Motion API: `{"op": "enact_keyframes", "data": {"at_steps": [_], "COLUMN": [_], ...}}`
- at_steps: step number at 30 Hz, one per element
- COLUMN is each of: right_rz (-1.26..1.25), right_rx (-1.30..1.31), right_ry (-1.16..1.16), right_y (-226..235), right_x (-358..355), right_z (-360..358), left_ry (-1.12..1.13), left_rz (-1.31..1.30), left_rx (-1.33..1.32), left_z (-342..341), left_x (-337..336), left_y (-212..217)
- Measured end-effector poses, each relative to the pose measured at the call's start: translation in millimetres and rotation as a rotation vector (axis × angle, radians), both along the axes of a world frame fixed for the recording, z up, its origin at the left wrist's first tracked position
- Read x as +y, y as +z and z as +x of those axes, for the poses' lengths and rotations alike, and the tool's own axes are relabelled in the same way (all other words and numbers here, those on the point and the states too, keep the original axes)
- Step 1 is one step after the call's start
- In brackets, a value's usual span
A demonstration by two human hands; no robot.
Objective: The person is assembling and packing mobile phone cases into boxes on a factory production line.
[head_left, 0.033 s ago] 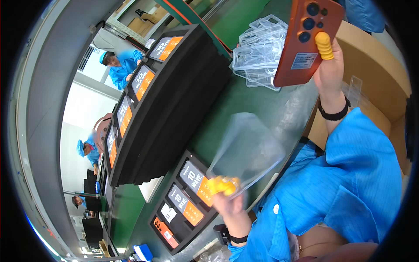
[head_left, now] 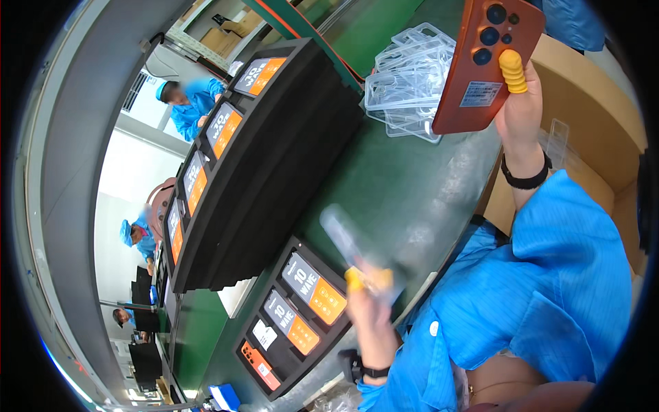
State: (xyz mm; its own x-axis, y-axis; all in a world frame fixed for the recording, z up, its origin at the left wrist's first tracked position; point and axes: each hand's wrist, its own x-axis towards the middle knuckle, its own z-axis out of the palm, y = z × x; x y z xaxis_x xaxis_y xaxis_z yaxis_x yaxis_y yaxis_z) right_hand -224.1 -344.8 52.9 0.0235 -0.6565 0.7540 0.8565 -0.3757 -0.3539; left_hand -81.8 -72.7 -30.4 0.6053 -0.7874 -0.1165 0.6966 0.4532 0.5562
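Observation:
High at the right, my right hand (head_left: 518, 113) grips an orange-brown smartphone (head_left: 473, 103), its back with several camera lenses and a white label facing me. A yellow finger cot covers the thumb. Lower down, my left hand (head_left: 373, 302), also with yellow finger cots, pinches a clear plastic piece (head_left: 340, 230). Motion blurs this piece and the fingers, so its exact kind cannot be made out. Beside the left hand lies a black foam tray (head_left: 285, 278) with orange-and-grey phone packs (head_left: 314, 288), a white card (head_left: 264, 334) and another orange phone (head_left: 259, 365).
A tall stack of black foam trays (head_left: 274, 165) stands at the left on the green work surface (head_left: 384, 185). Clear plastic cases (head_left: 410, 86) lie heaped behind the phone. A cardboard box (head_left: 583, 103) is at the right. Co-workers in blue (head_left: 192, 106) sit beyond the stack.
My left hand has moved slightly right and turned the clear plastic piece, which showed broad before and now looks narrow. The phone in my right hand has shifted slightly right.

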Motion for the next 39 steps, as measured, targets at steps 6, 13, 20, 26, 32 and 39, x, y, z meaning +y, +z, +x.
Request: {"op": "enact_keyframes", "data": {"at_steps": [6, 13, 20, 26, 32, 39], "right_rz": [0.001, -0.075, -0.129, -0.815, -1.494, -1.401], "right_rx": [0.044, 0.049, 0.353, 0.542, 0.724, 1.151], "right_ry": [-0.118, -0.056, -0.070, -0.116, 0.020, 0.137], "right_y": [-13.9, -11.9, -12.8, -30.0, -71.4, -90.5], "right_x": [-3.1, -0.9, 29.4, 45.9, 61.8, 49.3], "right_z": [-15.6, -16.0, 0.9, 26.0, 33.9, 43.1], "left_ry": [0.186, 0.337, 0.043, 0.055, 0.011, 0.191], "left_rz": [0.526, 0.681, 0.714, 1.194, 1.210, 1.091], "left_rx": [-0.843, -1.633, -1.989, -1.985, -1.817, -1.645], "left_z": [-14.7, 7.1, -9.5, -29.6, -43.4, -42.9], "left_x": [-7.7, -1.5, 5.4, -5.4, -6.1, -12.1], "left_y": [18.3, 3.1, 8.9, -13.4, -24.4, -33.7]}}
